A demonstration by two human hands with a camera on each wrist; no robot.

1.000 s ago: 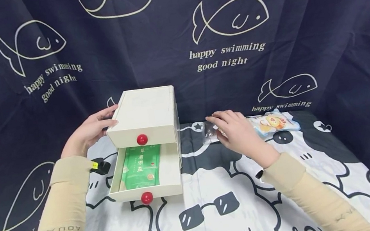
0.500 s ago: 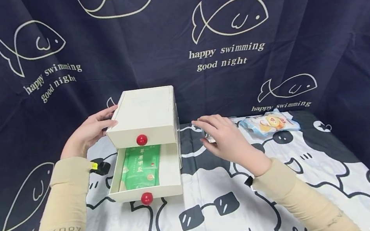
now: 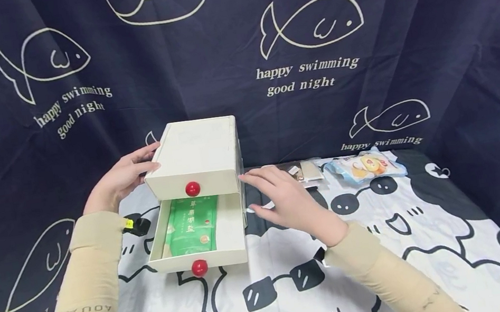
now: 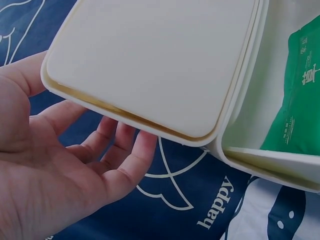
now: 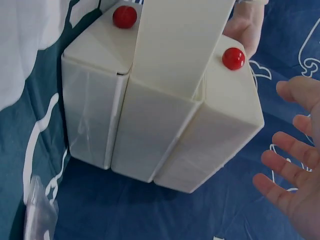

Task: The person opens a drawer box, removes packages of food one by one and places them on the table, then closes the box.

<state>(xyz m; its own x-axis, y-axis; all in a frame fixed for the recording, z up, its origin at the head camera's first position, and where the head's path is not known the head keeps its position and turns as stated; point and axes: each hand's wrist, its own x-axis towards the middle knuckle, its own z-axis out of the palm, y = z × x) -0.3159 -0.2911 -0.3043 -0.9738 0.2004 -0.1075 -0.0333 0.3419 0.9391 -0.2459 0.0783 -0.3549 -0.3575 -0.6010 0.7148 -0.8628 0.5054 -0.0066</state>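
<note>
A white tabletop drawer unit (image 3: 198, 144) with red knobs stands left of centre in the head view. Its middle drawer (image 3: 228, 257) is pulled out, and a green packet (image 3: 192, 225) lies flat inside. My left hand (image 3: 116, 180) rests against the unit's upper left side, fingertips at the edge. In the left wrist view the fingers (image 4: 129, 170) touch the white side panel, spread and slightly bent. My right hand (image 3: 287, 201) holds nothing. It is beside the unit's right side, fingers loosely spread, and the right wrist view shows a gap between fingertips and the top tier (image 5: 227, 112).
Right of the unit lies a clear packet (image 3: 312, 171), partly behind my right hand. Farther right is a blue and white snack packet (image 3: 366, 166) with orange pictures. A dark blue curtain (image 3: 200, 77) hangs behind the table's patterned cloth (image 3: 295, 304).
My right hand has moved left from over the clear packet to the unit's right side, uncovering the snack packet and then the clear packet. The left hand and the drawer have stayed put.
</note>
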